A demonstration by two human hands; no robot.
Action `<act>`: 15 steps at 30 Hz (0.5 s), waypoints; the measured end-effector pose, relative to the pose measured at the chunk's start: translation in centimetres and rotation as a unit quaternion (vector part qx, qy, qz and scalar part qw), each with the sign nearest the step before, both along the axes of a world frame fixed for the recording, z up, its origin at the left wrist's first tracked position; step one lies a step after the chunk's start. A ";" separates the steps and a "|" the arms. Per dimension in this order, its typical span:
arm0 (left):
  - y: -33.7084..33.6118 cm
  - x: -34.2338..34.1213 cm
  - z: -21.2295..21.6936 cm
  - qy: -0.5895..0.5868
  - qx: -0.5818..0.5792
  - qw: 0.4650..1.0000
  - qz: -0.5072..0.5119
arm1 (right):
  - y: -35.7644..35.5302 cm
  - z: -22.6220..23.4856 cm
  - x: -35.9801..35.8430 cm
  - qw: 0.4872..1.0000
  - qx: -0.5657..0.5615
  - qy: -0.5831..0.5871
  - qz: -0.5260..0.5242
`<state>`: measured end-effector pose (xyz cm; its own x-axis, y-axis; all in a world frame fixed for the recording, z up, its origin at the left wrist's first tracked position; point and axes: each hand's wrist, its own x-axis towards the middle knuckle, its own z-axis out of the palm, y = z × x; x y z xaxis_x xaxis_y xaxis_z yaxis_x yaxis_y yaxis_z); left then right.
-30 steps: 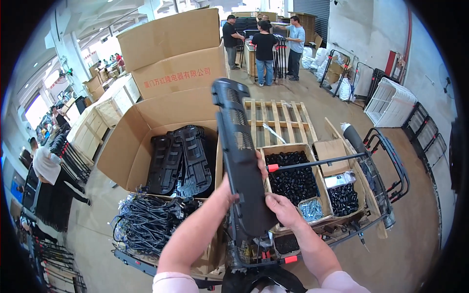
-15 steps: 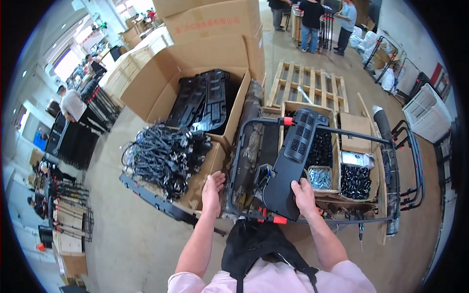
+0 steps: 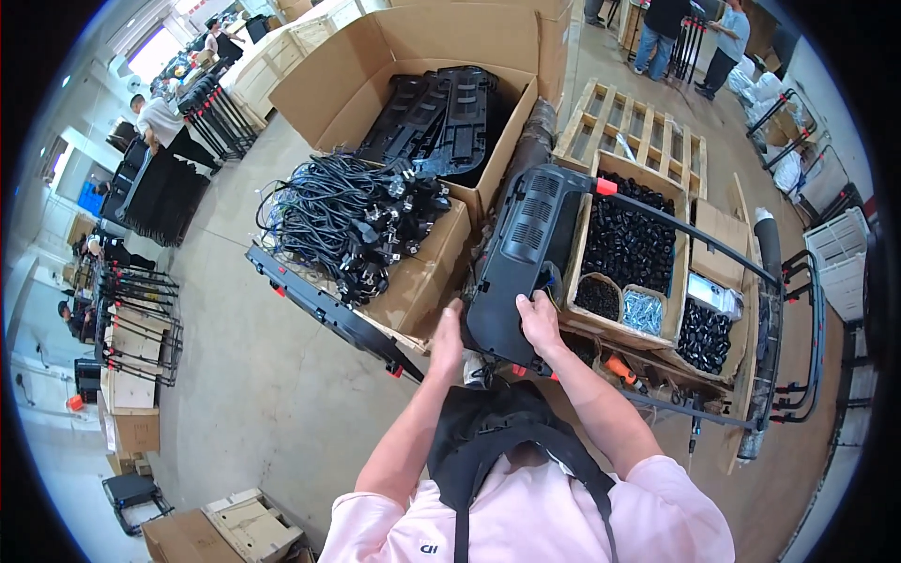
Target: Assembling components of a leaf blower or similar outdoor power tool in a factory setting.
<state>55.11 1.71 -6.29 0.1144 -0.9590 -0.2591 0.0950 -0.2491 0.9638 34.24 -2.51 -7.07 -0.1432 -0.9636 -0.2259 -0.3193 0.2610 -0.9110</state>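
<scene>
A black plastic cover (image 3: 516, 253) with vent slots lies over the left end of a black metal tube frame (image 3: 694, 230) with red joints. My right hand (image 3: 540, 324) grips the cover's near right edge, thumb on top, its other fingertips partly hidden. Flat, with fingers stretched out, my left hand (image 3: 449, 342) stands beside the cover's near left edge; I cannot tell whether it touches. A tangle of black cables with plugs (image 3: 347, 220) rests on a cardboard box (image 3: 413, 286) to the left of my left hand.
Behind stands a large open carton (image 3: 328, 70) with black plastic panels (image 3: 460, 117). On the right, a wooden bin (image 3: 587, 220) holds small black parts and screws (image 3: 643, 310). An orange-handled tool (image 3: 624, 371) lies below it. A pallet (image 3: 638, 131) and several people are farther off.
The cover has shifted left over the frame's left end, with my right hand still on it. My left hand has come closer to the cover's edge. The whole view has also shifted.
</scene>
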 end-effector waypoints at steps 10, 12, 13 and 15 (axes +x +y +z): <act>2.4 -1.2 -1.0 -0.322 -0.098 0.937 -0.098 | 0.6 -1.0 -0.1 0.999 0.003 0.032 0.009; 2.3 -1.3 -0.8 -0.314 -0.098 0.938 -0.110 | 0.5 -0.7 -0.4 0.999 -0.006 0.035 0.001; 2.3 -1.4 -0.6 -0.313 -0.093 0.939 -0.109 | 0.5 -0.3 -0.5 0.999 0.030 0.036 0.013; 2.3 -1.7 -0.4 -0.313 -0.088 0.939 -0.114 | 0.6 0.6 -0.6 0.996 0.074 0.036 0.026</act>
